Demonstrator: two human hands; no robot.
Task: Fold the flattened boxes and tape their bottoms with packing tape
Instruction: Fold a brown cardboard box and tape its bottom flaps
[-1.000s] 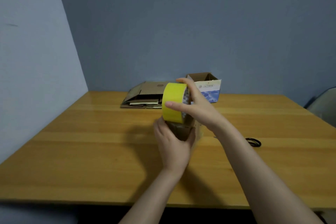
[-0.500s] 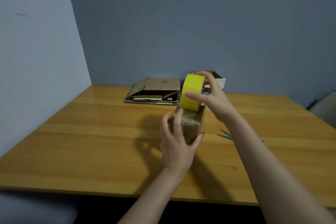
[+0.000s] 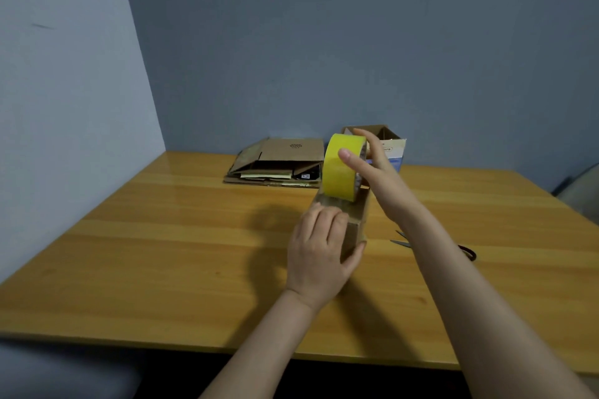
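Moved: the roll [image 3: 342,172] of tape has gone from the near end of the box [image 3: 356,232] to its far end since a second ago. The left hand's fingers were lifted half a second ago and now lie down on the box top.
Right hand [image 3: 372,168]: its grip is round the roll, thumb on the yellow face, fingers over the top edge.
Left hand [image 3: 319,253]: its grip is on the near end of the box, fingers on top, thumb on the side.
Roll: yellow, standing on its edge, touching the far part of the box top.
Box: small and brown, on the surface [image 3: 162,236] near the middle.
Flat boxes [image 3: 278,165]: a pile lying at the back of the surface, left of the roll and apart from it.
Open box [image 3: 393,147]: stands at the back, behind the roll and the right hand, with blue and white print on its side.
Scissors [image 3: 469,253]: lie on the surface under the right arm, blades showing on one side, black handle on the other.
Walls: plain grey-blue, meeting in a corner at the back left.
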